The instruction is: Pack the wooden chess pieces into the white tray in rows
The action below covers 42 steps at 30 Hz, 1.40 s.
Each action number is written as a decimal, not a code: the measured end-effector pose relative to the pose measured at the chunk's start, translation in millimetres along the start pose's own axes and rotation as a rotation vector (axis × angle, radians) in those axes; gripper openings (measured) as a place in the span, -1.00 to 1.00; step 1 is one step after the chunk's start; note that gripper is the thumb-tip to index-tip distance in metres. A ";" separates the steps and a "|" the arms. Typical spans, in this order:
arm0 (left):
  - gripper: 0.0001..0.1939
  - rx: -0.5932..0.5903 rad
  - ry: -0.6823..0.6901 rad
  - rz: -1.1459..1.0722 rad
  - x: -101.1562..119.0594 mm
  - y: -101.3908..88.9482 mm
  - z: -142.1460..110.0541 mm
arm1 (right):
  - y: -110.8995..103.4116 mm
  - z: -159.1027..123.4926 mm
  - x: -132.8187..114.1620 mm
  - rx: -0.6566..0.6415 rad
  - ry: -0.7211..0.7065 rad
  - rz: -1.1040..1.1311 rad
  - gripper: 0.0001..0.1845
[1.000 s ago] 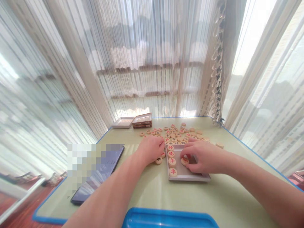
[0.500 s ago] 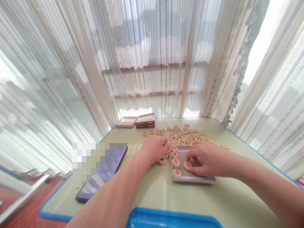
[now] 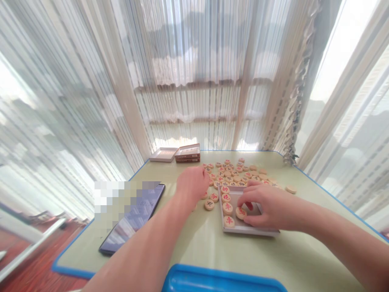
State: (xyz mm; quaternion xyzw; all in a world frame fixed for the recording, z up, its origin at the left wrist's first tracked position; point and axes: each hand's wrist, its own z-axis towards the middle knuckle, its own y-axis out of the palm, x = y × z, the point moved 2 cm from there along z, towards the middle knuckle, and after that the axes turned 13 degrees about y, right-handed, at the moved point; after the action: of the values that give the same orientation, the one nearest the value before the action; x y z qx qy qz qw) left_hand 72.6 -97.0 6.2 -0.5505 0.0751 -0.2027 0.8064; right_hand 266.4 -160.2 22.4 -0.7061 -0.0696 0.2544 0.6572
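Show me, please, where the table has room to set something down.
Table is bare in front of the box, between the arms, down to the blue object; a smaller patch lies between phone and left hand. Pieces crowd behind and left of the box.

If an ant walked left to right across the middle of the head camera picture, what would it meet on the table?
Flat-screened device → left hand → loose red-lettered piece → column of red-lettered pieces in the shallow box → right hand.
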 end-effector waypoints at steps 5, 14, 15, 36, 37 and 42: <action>-0.64 0.026 -0.035 -0.009 -3.8 1.9 -0.8 | 2.1 1.1 1.7 0.002 0.012 -0.005 -0.82; -0.64 -0.004 -0.009 -0.032 -1.2 1.7 -1.2 | 3.5 1.2 1.4 -0.010 0.051 -0.020 -0.77; -0.64 -0.004 -0.005 -0.032 -0.8 1.5 -1.2 | 3.0 1.0 0.6 -0.014 0.046 -0.011 -0.75; -0.66 -0.011 0.045 -0.073 1.8 2.1 -1.5 | 7.5 -4.2 -25.1 0.039 -0.069 0.088 -0.83; -0.66 -0.016 0.044 -0.071 2.0 2.2 -1.5 | 8.0 -3.8 -25.6 0.042 -0.076 0.096 -0.83; -0.66 -0.017 0.052 -0.048 2.7 2.8 -1.2 | 11.5 -1.7 -27.7 0.003 -0.100 0.158 -0.83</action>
State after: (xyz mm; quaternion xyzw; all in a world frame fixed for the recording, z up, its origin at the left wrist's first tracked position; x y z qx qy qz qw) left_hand 75.4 -98.3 3.4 -0.5534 0.0845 -0.2354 0.7945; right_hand 240.5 -175.2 18.8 -0.6948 -0.0461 0.3407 0.6317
